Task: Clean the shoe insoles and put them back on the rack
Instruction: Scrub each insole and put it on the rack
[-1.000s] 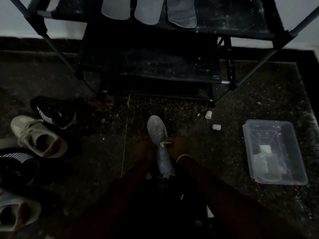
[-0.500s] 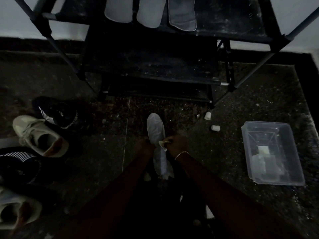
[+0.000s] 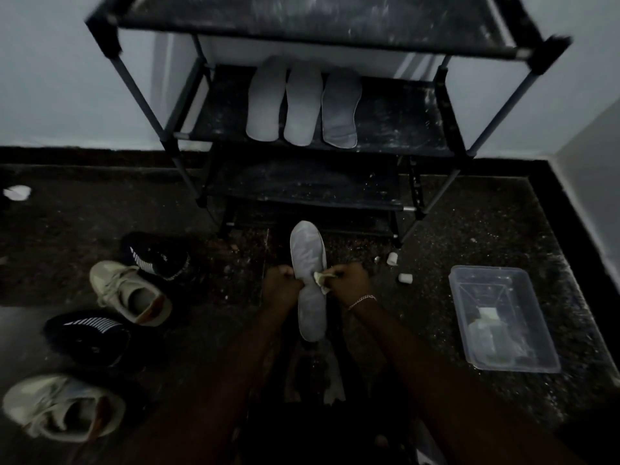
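- Insole (image 3: 308, 253), grey, lengthwise between both hands over the dark floor.
- Left hand (image 3: 281, 284): fingers curled round its left edge.
- Right hand (image 3: 349, 280): fingers pinching a cloth (image 3: 320, 279) against its right edge.
- Shoes (image 3: 131, 290) at left, clear tub (image 3: 486, 268) at right.
- Three insoles (image 3: 300, 105) side by side on the rack (image 3: 396, 115), middle shelf.

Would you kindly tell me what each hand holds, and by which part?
The left hand grips the grey insole by its edge at mid-length. The right hand pinches a small pale cloth against the insole's opposite edge.
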### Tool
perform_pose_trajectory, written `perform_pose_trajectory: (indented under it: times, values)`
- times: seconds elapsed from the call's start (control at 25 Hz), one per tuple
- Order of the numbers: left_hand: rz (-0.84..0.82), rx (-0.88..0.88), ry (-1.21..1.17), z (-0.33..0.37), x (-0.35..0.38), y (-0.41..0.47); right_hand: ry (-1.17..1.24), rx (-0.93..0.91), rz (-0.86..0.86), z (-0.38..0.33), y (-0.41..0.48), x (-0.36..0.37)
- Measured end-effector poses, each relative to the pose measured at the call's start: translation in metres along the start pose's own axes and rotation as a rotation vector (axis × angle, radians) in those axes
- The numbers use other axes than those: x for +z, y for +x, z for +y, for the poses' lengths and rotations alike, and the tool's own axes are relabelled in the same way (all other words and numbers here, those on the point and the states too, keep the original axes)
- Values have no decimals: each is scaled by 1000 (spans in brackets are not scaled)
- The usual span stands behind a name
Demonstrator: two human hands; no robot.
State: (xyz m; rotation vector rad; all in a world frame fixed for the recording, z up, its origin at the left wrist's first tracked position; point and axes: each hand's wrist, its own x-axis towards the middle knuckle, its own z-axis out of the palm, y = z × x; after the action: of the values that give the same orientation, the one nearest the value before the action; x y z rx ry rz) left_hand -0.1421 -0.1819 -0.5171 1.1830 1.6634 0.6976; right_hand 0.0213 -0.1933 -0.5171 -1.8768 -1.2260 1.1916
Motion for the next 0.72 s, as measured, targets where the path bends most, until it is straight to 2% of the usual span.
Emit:
perform_pose_trajectory:
  times: [0.24, 0.48, 0.6, 0.72]
  values:
    - [-20, -60, -82, 66, -35, -40, 33, -74, 22, -63, -41, -39]
    - [-145, -77, -348, 151, -68, -103, 67, -202, 49, -135, -86, -92]
    - [-230, -24, -473, 189, -81, -132, 114, -262, 60, -173, -106, -118]
    - [-345, 126, -611, 223, -93, -159, 169, -335, 76, -212, -128, -142]
